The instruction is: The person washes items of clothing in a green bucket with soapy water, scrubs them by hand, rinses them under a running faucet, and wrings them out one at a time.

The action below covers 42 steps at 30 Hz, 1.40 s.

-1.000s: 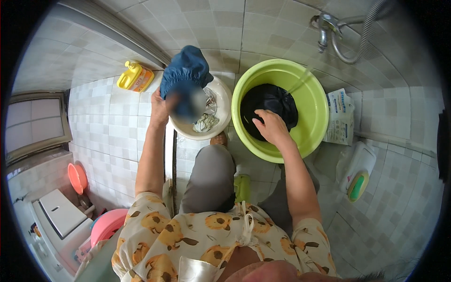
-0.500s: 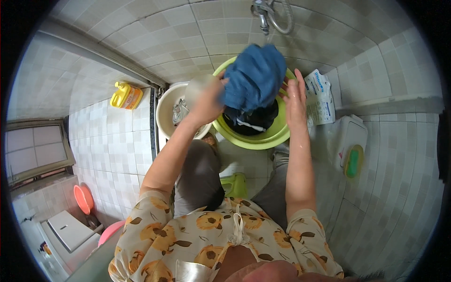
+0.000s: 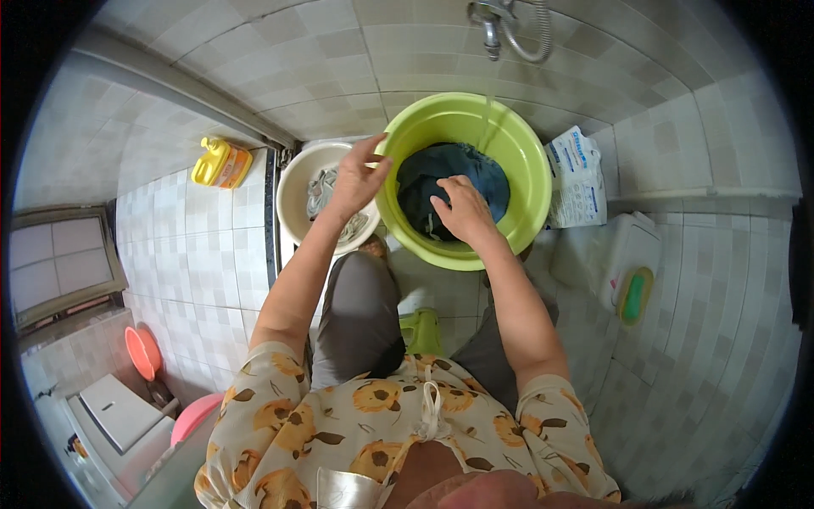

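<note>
A large lime-green basin (image 3: 530, 174) stands in front of me, with a thin stream of water running into it from the tap (image 3: 491, 38). Inside lie a blue cloth garment (image 3: 483, 174) and darker clothes, wet and bunched together. My left hand (image 3: 359, 178) is at the basin's left rim, its fingers apart and nothing in them. Over the clothes is my right hand (image 3: 465, 210), thumb and fingers apart, holding nothing; whether its fingertips touch the cloth I cannot tell. To the left, beside the green basin, a white basin (image 3: 290, 199) holds light grey cloth (image 3: 320, 191).
A white plastic packet (image 3: 578, 182) leans right of the green basin. Farther right is a whitish container (image 3: 632, 246) with a green soap bar (image 3: 633, 295) in a dish. A yellow jug (image 3: 222, 164) stands at left. A green stool (image 3: 421, 331) shows between my legs.
The blue garment, held up over the green basin before, now lies down in it. Both hands have let go; my right hand has moved left from the right rim to above the clothes.
</note>
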### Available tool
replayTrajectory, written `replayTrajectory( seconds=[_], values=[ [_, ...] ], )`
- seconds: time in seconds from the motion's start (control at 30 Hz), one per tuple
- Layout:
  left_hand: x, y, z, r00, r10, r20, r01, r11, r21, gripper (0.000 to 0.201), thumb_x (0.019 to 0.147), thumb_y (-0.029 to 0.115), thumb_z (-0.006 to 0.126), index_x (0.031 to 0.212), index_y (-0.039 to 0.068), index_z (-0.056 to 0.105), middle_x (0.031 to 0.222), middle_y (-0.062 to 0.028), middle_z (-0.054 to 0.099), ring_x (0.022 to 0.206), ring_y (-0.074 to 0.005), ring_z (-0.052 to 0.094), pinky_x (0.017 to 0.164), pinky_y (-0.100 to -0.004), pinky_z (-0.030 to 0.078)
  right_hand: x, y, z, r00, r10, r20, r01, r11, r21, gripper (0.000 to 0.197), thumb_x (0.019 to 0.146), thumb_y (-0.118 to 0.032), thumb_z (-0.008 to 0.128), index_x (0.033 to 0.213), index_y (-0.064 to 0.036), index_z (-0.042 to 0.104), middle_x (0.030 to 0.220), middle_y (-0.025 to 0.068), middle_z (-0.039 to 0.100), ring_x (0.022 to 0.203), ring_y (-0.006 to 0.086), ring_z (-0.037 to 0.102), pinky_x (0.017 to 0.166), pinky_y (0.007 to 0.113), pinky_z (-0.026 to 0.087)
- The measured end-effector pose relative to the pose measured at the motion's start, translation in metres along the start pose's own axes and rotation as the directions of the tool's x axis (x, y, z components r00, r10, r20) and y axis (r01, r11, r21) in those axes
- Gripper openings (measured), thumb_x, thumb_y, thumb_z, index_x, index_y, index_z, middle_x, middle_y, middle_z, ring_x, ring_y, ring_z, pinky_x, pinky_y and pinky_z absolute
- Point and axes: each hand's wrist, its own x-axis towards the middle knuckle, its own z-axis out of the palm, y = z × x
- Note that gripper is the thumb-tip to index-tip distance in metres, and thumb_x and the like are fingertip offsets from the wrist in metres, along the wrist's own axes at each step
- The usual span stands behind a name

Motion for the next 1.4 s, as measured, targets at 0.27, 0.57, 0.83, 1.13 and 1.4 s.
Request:
replayTrajectory(
  seconds=[0.27,0.57,0.83,1.13,1.4],
  values=[
    [-0.045,-0.157,-0.091,0.897,-0.381,-0.225,0.442,0.777,0.449,0.057,0.076,0.031,0.068,0.125,0.005,0.053,0.116,-0.0218,0.059,0.105,-0.0369,0.057,0.092,-0.0413,0.045,0.031,-0.024,0.029,0.993,-0.085,-0.083,0.092,0.992,0.084,0.03,0.088,-0.019,0.058,0.111,-0.0011,0.057,0.108,0.0164,0.058,0.073,0.0295,0.062,0.073,0.039,0.049],
    [-0.087,-0.248,-0.09,0.735,-0.672,-0.092,0.557,0.52,0.648,0.104,0.059,0.029,0.082,0.145,0.019,0.024,0.146,-0.0245,0.021,0.127,-0.0418,0.037,0.099,-0.0435,0.042,0.045,-0.035,0.051,0.998,-0.055,0.04,0.05,0.993,0.106,0.027,0.086,-0.012,0.06,0.11,0.0004,0.057,0.108,0.0149,0.058,0.068,0.0253,0.06,0.068,0.034,0.049],
    [-0.062,-0.219,-0.075,0.819,-0.522,0.239,-0.115,0.259,0.959,0.096,0.063,0.029,0.079,0.144,0.024,0.028,0.147,-0.0135,0.025,0.13,-0.0399,0.033,0.098,-0.0538,0.038,0.051,-0.023,0.055,0.988,0.004,0.153,-0.006,1.0,0.012,0.032,0.09,-0.018,0.056,0.116,0.0009,0.055,0.115,0.0175,0.055,0.07,0.0272,0.061,0.072,0.037,0.049],
    [-0.082,-0.308,-0.053,0.986,0.13,-0.105,0.045,0.4,0.915,0.03,0.083,0.02,0.057,0.109,0.005,0.058,0.101,-0.0148,0.056,0.091,-0.0289,0.055,0.077,-0.0422,0.045,0.057,-0.033,0.061,0.972,0.03,0.231,-0.019,0.999,-0.051,0.033,0.09,-0.02,0.056,0.117,0.0004,0.055,0.117,0.0177,0.054,0.074,0.0265,0.064,0.074,0.037,0.05],
    [-0.071,-0.263,-0.086,0.907,-0.421,-0.007,0.302,0.638,0.708,0.036,0.084,0.036,0.059,0.111,0.012,0.063,0.101,-0.0076,0.066,0.088,-0.0219,0.063,0.079,-0.037,0.048,0.046,-0.022,0.053,0.975,0.031,0.218,-0.022,0.999,-0.044,0.032,0.09,-0.021,0.055,0.115,-0.0003,0.056,0.113,0.0185,0.054,0.075,0.0306,0.063,0.075,0.04,0.048]
  ],
)
